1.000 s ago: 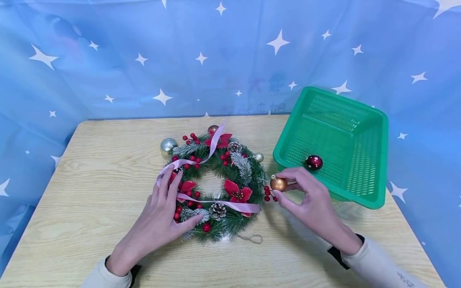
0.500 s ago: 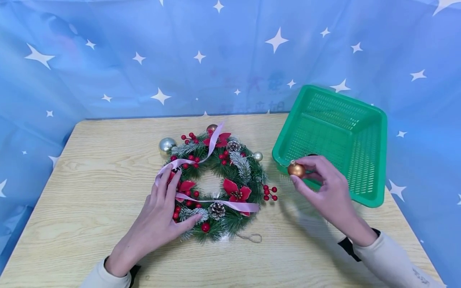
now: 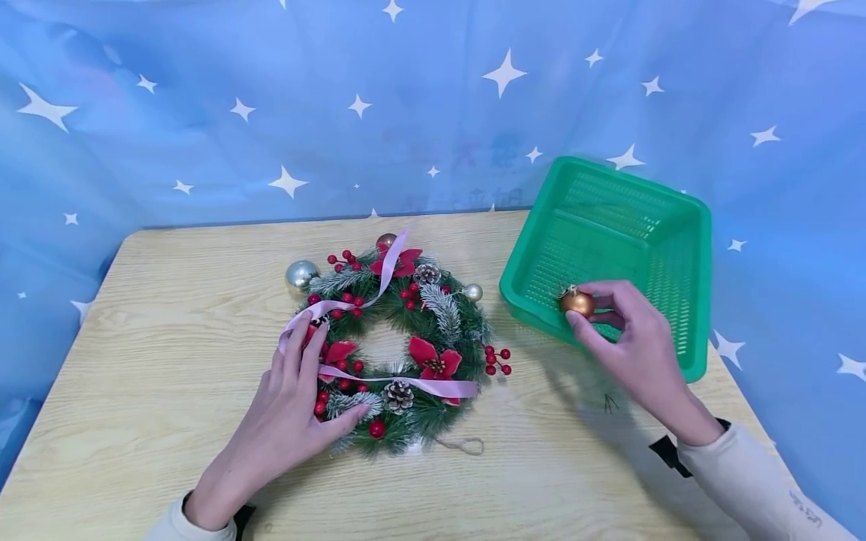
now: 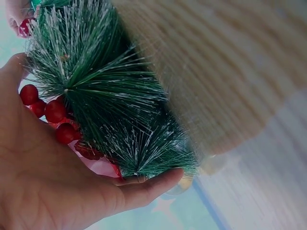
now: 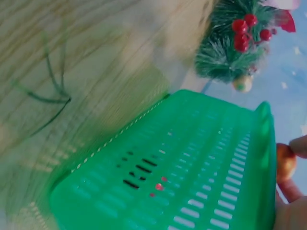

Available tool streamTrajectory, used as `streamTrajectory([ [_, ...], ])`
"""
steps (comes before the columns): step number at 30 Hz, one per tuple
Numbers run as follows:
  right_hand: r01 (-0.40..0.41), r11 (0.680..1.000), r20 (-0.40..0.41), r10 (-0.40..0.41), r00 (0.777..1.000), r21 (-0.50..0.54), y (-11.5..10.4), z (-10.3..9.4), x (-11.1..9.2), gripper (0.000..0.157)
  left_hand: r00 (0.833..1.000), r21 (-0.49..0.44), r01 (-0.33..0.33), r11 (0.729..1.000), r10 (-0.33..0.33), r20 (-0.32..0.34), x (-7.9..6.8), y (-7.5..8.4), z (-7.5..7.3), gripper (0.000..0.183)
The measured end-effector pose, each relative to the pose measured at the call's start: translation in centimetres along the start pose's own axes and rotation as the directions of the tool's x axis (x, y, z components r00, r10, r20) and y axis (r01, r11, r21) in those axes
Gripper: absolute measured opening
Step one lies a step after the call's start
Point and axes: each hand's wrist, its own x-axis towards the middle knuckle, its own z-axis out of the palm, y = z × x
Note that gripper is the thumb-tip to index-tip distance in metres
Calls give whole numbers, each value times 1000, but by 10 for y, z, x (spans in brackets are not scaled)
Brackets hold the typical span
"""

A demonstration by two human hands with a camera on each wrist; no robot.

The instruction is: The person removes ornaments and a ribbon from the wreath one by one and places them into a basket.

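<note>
A Christmas wreath [image 3: 440, 421] with red poinsettias, berries, pine cones and pink ribbon lies on the wooden table. My left hand [image 3: 280, 413] holds its left side, thumb on the front branches and fingers over the ribbon; in the left wrist view, thumb and a finger span the green needles [image 4: 115, 91]. Between thumb and fingertips my right hand [image 3: 639, 346] pinches a small gold bauble [image 3: 578, 303]. The bauble overlaps the near rim of the green plastic basket [image 3: 524, 263]; in the right wrist view the gold bauble [image 5: 286, 163] shows just beyond the basket wall [image 5: 192, 158].
A silver bauble [image 3: 301, 277], a brown bauble [image 3: 386, 241] and a pale bauble [image 3: 473, 292] sit around the wreath's edge. A twine loop [image 3: 470, 445] lies before it. Loose green needles [image 3: 610, 403] lie near the basket. A starry blue curtain [image 3: 433, 113] hangs behind.
My right hand has carried the gold bauble right and away from the wreath to the basket's near rim. It hides the red dotted bauble seen earlier inside. The left hand stays put.
</note>
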Motion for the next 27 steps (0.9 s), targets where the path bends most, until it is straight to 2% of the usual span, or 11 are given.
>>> streamTrajectory([
  [4, -42, 999, 17, 42, 999, 5, 6, -6, 4, 37, 1000, -1, -3, 1000, 3, -15, 0, 0, 0, 125],
  [13, -154, 988, 93, 153, 984, 6, 22, -20, 14, 33, 1000, 14, 5, 1000, -6, 3, -1, 2, -1, 125],
  [21, -271, 963, 163, 269, 949, -13, 36, -25, 24, 34, 1000, 17, 0, 1000, 0, -12, -1, 1, -1, 124],
  [27, -287, 954, 212, 300, 930, -91, 44, -29, 28, 36, 1000, 12, 8, 1000, -8, 3, -1, 1, -2, 124],
])
